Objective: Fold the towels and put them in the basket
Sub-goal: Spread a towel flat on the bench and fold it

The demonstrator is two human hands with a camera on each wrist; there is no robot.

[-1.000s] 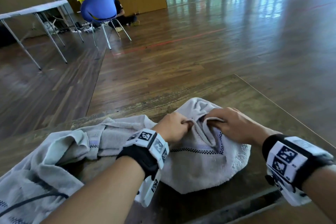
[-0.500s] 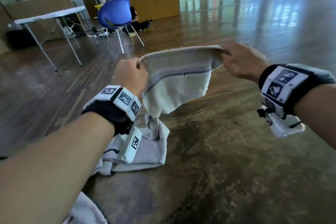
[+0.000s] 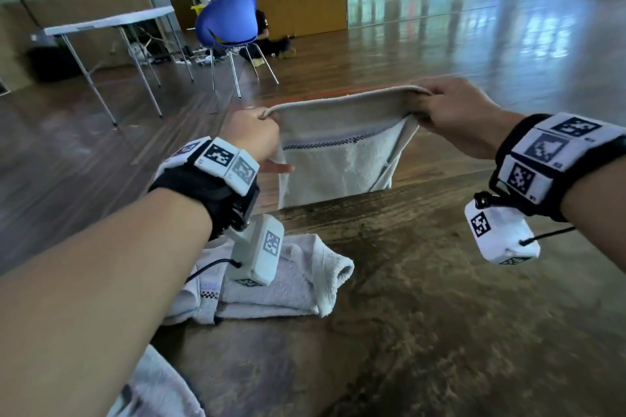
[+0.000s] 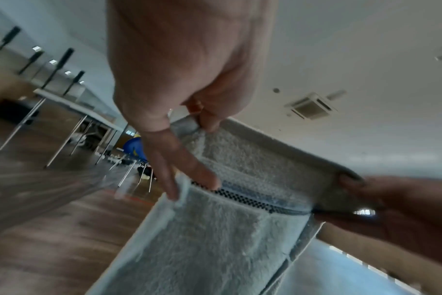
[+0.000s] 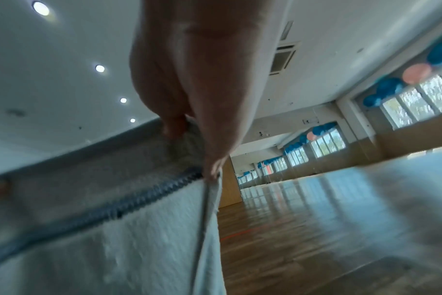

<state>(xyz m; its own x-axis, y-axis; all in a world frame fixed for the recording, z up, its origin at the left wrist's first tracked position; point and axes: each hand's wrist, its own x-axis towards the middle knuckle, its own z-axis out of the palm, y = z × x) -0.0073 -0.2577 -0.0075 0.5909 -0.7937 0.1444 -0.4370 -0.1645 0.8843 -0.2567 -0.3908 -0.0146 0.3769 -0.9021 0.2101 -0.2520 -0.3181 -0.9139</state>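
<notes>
Two bare hands hold one white terry towel (image 3: 342, 159) up in the air above the far edge of a worn wooden table (image 3: 440, 298). At 9 o'clock of the towel, the left hand (image 3: 250, 135) pinches the top left corner between thumb and forefinger. In the left wrist view, its other fingers (image 4: 202, 169) lie straight and slightly apart, flat against the towel's side edge. At 3 o'clock, the right hand (image 3: 457, 112) pinches the top right corner, thumb on the near face and curled fingers behind; how tightly those fingers bend is hard to tell from the blurred right wrist view.

Between the hands the towel's top hem is pulled taut, running from 9 to 3 o'clock and rising slightly toward the right. Its body hangs straight down toward 6 o'clock, and the lower end drops out of sight behind the table edge. A narrow checked black-and-white band with a pale blue stripe (image 3: 325, 142) crosses it just under the hem. The cloth looks doubled, with a second layer showing along the right edge.

Another white towel (image 3: 288, 284) lies loosely folded on the table at 7 o'clock of the held one, under the left wrist. More pale cloth (image 3: 155, 386) shows at the bottom left edge of the head view.

Beyond the table, at 11 o'clock, stand a blue chair (image 3: 228, 20) and a white folding table (image 3: 108, 20) on the glossy wooden floor.
</notes>
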